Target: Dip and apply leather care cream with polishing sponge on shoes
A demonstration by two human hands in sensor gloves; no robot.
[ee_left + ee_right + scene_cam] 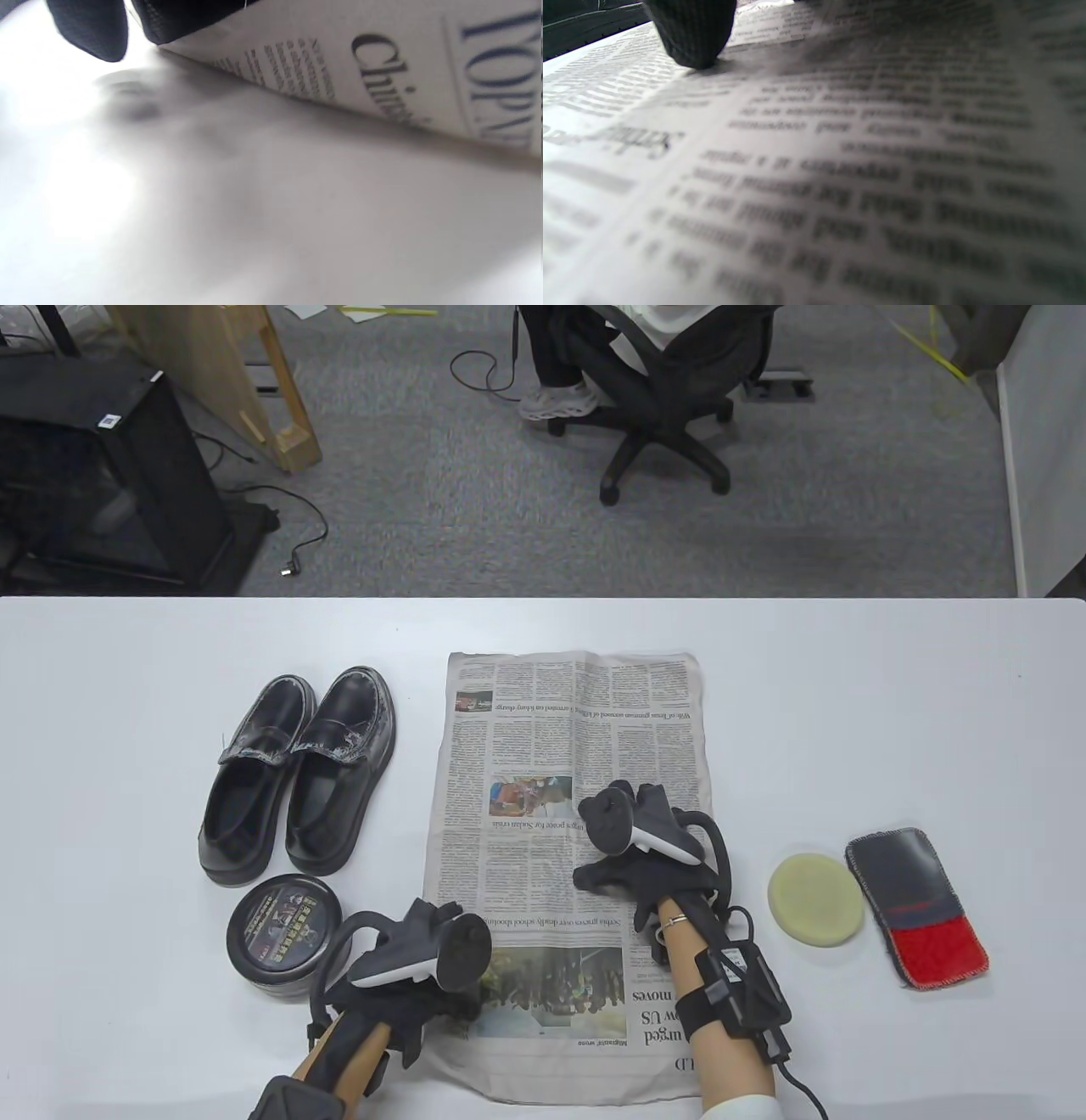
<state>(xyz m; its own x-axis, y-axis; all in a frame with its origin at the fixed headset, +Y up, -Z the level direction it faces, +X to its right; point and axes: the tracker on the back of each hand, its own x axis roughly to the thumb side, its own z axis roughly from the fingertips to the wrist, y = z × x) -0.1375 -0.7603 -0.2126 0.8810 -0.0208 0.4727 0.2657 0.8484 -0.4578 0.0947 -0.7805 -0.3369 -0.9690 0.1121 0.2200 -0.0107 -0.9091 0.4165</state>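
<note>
A pair of black loafers stands at the left of the white table. A round cream tin with its lid on sits just in front of them. A pale yellow polishing sponge lies at the right. A newspaper lies spread in the middle. My left hand pinches the newspaper's lower left edge; in the left wrist view that edge is lifted off the table under my fingers. My right hand rests flat on the newspaper's middle, with a fingertip pressing on the paper.
A grey and red polishing cloth lies right of the sponge. Beyond the table's far edge are a grey carpet, an office chair with a seated person, and a black cabinet at the far left.
</note>
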